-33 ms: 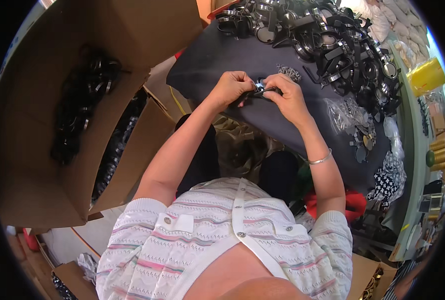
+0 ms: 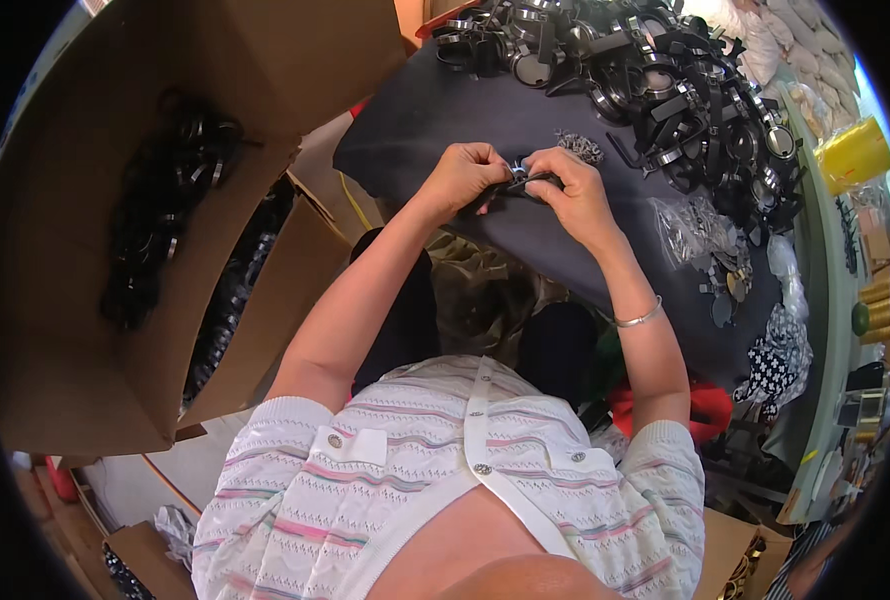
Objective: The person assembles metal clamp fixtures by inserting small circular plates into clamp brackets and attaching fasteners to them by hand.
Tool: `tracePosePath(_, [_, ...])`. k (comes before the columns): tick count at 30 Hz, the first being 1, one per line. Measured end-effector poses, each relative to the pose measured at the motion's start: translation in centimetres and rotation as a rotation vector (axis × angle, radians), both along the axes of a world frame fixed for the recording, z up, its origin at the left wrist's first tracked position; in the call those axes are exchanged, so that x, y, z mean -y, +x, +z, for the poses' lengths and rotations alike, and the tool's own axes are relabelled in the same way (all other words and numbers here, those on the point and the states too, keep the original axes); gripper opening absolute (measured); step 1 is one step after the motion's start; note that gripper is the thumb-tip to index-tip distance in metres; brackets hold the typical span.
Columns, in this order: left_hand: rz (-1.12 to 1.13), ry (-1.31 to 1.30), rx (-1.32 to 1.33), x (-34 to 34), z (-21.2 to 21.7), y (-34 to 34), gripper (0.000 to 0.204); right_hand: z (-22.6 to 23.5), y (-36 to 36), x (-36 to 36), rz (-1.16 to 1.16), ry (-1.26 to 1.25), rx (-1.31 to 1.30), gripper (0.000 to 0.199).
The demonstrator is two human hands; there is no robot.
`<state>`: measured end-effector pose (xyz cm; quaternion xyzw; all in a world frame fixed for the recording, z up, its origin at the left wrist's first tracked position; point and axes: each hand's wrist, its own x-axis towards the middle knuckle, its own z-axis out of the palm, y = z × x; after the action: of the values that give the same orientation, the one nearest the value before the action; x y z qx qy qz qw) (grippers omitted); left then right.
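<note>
Over the near edge of the dark-covered table, both hands work close together on one black-strapped watch (image 2: 518,185). A small shiny metal part of it shows between my fingertips; the rest is mostly hidden. My left hand (image 2: 467,178) pinches its left side with thumb and fingers closed. From the right, my right hand (image 2: 568,190) grips the black strap between thumb and curled fingers. Just beyond the right hand lies a little heap of small grey metal parts (image 2: 579,147). A large pile of watches with black straps (image 2: 665,95) covers the table's far right.
Clear plastic bags (image 2: 690,228) and loose round metal pieces (image 2: 730,283) lie on the table (image 2: 405,120) at the right. To my left stand open cardboard boxes (image 2: 265,60) holding more black-strapped watches. A black-and-white patterned cloth (image 2: 777,360) sits at the right edge.
The shiny part between my fingertips looks less bright, as if turned slightly. Both hands stay almost in the same place, still holding the watch.
</note>
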<state>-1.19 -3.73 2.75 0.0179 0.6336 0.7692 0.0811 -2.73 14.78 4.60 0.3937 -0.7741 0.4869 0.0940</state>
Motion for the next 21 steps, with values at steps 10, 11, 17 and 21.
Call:
tracePosePath(10, [0.231,-0.570,-0.623,-0.5,-2.5,2.7,0.022,0.9,0.4,0.7,-0.025,0.195,-0.214,0.016])
tracePosePath(11, [0.287,-0.575,-0.674,-1.0,-2.3,3.1,0.021,1.0,0.4,0.7,-0.021,0.190,-0.224,0.016])
tracePosePath(17, [0.365,-0.634,-0.754,-1.7,-2.2,3.3,0.015,2.1,-1.9,0.7,0.157,0.250,-0.197,0.019])
tracePosePath(21, [0.359,-0.630,-0.698,-1.3,-2.3,2.6,0.014,2.9,-3.2,1.4,0.220,0.318,-0.120,0.020])
